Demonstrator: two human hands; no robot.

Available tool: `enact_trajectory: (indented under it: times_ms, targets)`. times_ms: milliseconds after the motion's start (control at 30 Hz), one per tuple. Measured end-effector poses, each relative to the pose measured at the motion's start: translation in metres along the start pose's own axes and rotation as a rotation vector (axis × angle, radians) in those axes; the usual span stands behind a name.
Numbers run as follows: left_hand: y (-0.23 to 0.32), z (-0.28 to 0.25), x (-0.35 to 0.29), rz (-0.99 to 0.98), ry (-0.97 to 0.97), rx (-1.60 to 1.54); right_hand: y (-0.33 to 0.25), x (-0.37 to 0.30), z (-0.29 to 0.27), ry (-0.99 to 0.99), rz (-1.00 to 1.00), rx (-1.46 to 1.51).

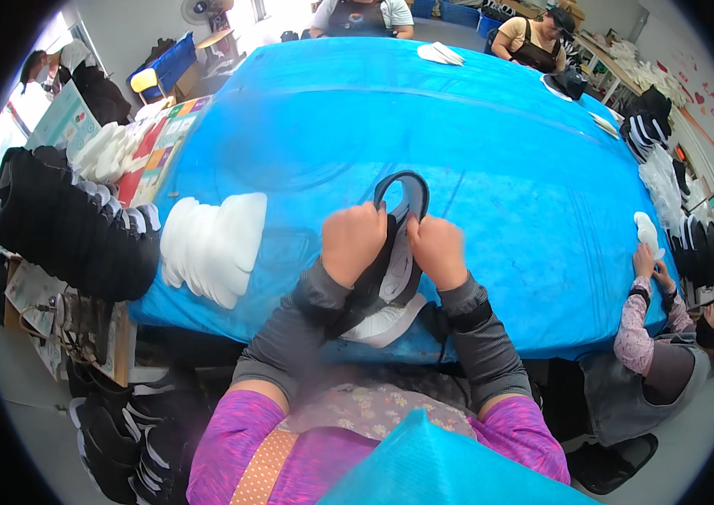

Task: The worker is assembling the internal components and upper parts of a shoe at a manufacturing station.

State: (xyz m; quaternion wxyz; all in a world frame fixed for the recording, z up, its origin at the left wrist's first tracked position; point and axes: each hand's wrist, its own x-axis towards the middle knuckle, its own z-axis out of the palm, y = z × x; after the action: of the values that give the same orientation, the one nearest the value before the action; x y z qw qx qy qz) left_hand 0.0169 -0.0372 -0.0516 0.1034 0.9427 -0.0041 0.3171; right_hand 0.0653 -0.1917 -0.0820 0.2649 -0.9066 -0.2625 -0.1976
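my left hand (354,244) and right hand (439,251) grip opposite edges of a black shoe upper (399,269) between them, seemingly to hold its opening apart; white pieces (214,244) lie left of my hands on the blue desk (508,177), stacked apparently for easy reach.

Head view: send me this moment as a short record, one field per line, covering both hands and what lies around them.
Left hand: gripping the left side of the dark shoe
Right hand: gripping its right side
Shoe: pale inside, looped rim at the far end
Between forearms: curved white piece; contact with shoe unclear
Surface: blue table cover
To the left: fanned white pieces, then row of black shoes
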Motion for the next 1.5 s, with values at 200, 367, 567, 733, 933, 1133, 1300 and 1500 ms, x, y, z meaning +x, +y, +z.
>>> enact_trajectory:
  times_ms: [200,367,567,733,933,1133,1300,1500]
  targets:
    - [-0.012,0.012,0.000,-0.061,-0.006,-0.032,0.010,0.002,-0.002,-0.017,0.027,-0.081]
    - [-0.012,0.012,0.001,-0.050,0.034,-0.031,0.019,0.000,0.002,-0.038,0.016,-0.092]
    - [-0.018,0.015,-0.001,-0.021,0.050,0.027,0.020,-0.001,0.004,-0.012,0.020,-0.082]
    - [-0.018,0.013,0.000,-0.039,0.020,0.028,0.019,0.001,0.003,-0.032,0.045,-0.074]
    - [-0.010,0.009,-0.001,-0.084,-0.013,-0.039,0.015,0.000,0.004,-0.006,0.025,-0.116]
    - [-0.011,0.013,-0.003,-0.104,-0.023,-0.020,0.010,-0.002,0.003,0.026,0.002,-0.137]
    - [-0.010,0.010,0.000,-0.090,-0.028,-0.001,0.017,-0.002,0.007,0.039,-0.001,-0.122]
    - [-0.011,0.007,0.000,-0.092,-0.040,0.004,0.017,0.001,0.006,0.001,0.032,-0.107]
